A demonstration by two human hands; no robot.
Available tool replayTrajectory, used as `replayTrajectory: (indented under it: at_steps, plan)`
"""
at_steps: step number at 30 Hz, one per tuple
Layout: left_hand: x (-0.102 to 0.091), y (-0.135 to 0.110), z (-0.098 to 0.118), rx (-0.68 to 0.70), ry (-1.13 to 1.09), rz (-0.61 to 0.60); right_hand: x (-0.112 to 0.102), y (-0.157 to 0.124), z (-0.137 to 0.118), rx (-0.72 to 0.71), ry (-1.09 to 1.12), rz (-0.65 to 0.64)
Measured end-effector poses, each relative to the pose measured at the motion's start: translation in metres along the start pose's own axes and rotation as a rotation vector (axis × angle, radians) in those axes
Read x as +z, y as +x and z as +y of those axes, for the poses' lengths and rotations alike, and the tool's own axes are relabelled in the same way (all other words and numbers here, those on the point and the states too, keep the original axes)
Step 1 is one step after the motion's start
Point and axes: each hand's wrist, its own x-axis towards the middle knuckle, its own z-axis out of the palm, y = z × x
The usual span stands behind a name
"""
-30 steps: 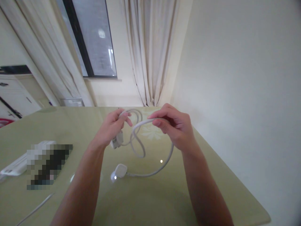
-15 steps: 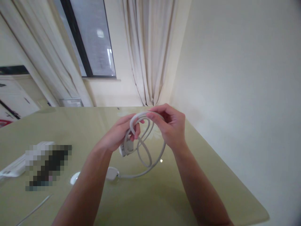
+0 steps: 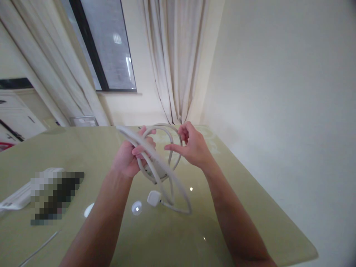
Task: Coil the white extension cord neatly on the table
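Note:
My left hand [image 3: 133, 154] is closed around loops of a white power cable [image 3: 150, 148], which hang in the air above the table. Behind the loops, a white block [image 3: 158, 168] is partly hidden by the cable and my fingers. A white plug [image 3: 154, 198] dangles low from one end, close to the tabletop. Beside the right side of the coil, my right hand [image 3: 191, 146] has its thumb stretched out and its fingers bent, with a gap between them. The cable runs next to those fingers; I see no grip on it.
The glossy green table [image 3: 250, 230] meets a wall [image 3: 292, 111] along its right side. At left lie a long white power strip [image 3: 19, 194], a blurred-out dark item [image 3: 61, 196] and a thin white cord [image 3: 41, 248]. Curtains [image 3: 178, 63] hang behind.
My right hand has let go of the cable loop and its thumb has spread. A loop has swung over to my left hand, and the plug has shifted right.

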Motion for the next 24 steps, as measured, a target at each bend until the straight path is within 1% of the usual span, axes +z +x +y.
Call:
replayTrajectory:
  at_steps: [2,4,6,8,10,13,17,21,24]
  plan:
    - [0.002,-0.001,0.001,0.024,-0.014,0.012,0.011,-0.002,0.003,-0.077,-0.152,0.019]
    - [0.004,-0.002,0.003,0.04,-0.034,0.007,0.022,-0.003,0.007,-0.106,-0.204,-0.014]
    - [0.003,-0.004,0.004,0.039,-0.055,-0.015,0.03,-0.002,0.013,-0.057,-0.182,-0.079]
    - [0.0,-0.005,0.006,0.024,-0.058,-0.052,0.034,0.0,0.02,0.025,-0.102,-0.143]
    - [-0.004,-0.005,0.006,0.007,-0.027,-0.104,0.035,0.002,0.026,0.091,-0.001,-0.156]
    - [-0.009,-0.005,0.004,0.011,0.069,-0.153,0.031,0.005,0.031,0.122,0.095,-0.093]
    - [-0.013,-0.004,0.0,0.047,0.168,-0.163,0.026,0.006,0.032,0.131,0.086,-0.023]
    - [-0.018,-0.002,0.0,0.083,0.186,-0.159,0.022,0.008,0.033,0.189,0.123,0.018]
    - [-0.024,-0.002,0.004,0.05,0.2,-0.144,0.016,0.011,0.037,0.21,0.135,0.068]
